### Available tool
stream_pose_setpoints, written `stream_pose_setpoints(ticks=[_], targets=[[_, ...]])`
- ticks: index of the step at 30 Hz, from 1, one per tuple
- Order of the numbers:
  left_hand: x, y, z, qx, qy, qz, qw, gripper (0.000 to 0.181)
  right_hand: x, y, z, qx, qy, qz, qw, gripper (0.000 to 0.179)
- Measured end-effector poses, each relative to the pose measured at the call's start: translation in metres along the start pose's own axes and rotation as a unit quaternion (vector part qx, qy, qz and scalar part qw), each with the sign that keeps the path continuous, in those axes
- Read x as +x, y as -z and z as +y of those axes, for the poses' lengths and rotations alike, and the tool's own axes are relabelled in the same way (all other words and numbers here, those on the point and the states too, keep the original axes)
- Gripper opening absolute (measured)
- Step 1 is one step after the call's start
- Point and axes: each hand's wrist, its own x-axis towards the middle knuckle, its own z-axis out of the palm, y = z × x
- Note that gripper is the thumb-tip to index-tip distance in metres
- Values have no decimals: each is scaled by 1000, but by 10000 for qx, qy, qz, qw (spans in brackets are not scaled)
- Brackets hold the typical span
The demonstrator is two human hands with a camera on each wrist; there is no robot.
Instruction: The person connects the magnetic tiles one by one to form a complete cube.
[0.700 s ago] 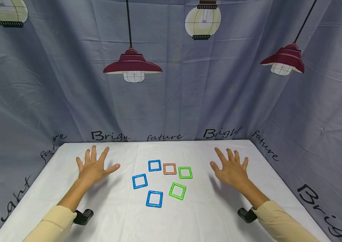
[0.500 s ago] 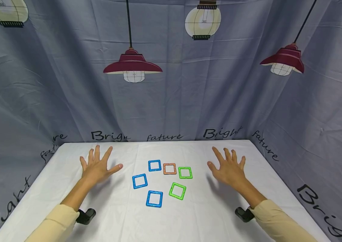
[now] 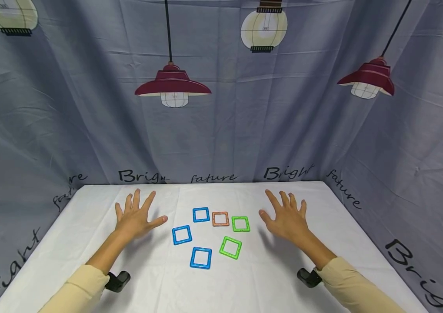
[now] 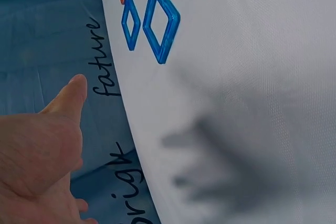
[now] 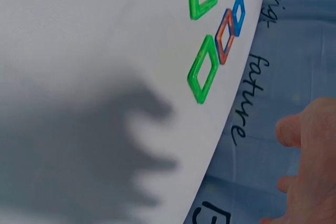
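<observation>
Flat square frames lie apart on a white cloth-covered table. Three are blue: a back blue frame (image 3: 194,215), a left blue frame (image 3: 174,236) and a front blue frame (image 3: 200,266). An orange frame (image 3: 220,225) sits between the back blue one and a green frame (image 3: 241,230); a second green frame (image 3: 224,244) lies nearer, turned at an angle. My left hand (image 3: 134,221) hovers left of them with fingers spread, nearest the left blue frame. On the other side my right hand (image 3: 288,219) hovers, fingers spread, nearest the back green frame. Neither hand touches anything.
The white table (image 3: 260,282) ends at a grey-blue curtain (image 3: 229,130) printed with lamps and lettering, which also runs along both sides. A black wrist device (image 3: 118,281) is on the left wrist, and another black device (image 3: 309,277) on the right. Hand shadows fall on the cloth.
Both hands have moved inward toward the square frames, the left hand to the right and the right hand to the left. The frames lie where they were.
</observation>
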Motion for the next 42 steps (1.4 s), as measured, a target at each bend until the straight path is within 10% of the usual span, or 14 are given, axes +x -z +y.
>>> stream_pose_setpoints(ticks=[12, 26, 34, 42], targets=[[-1, -4, 12, -30, -225, -9, 9997, 92, 0, -9, -24, 101, 204, -111, 9997, 71], [-5, -16, 27, -809, -584, -525, 9936, 95, -10, -26, -72, 1375, 627, -512, 9872, 78], [-2, -28, 34, -1707, -247, -1082, 9790, 103, -18, -31, -91, 2406, 562, -937, 9644, 77], [2, -40, 26, -2400, -66, -927, 9663, 104, -28, -45, -112, 2718, 909, -840, 9544, 65]])
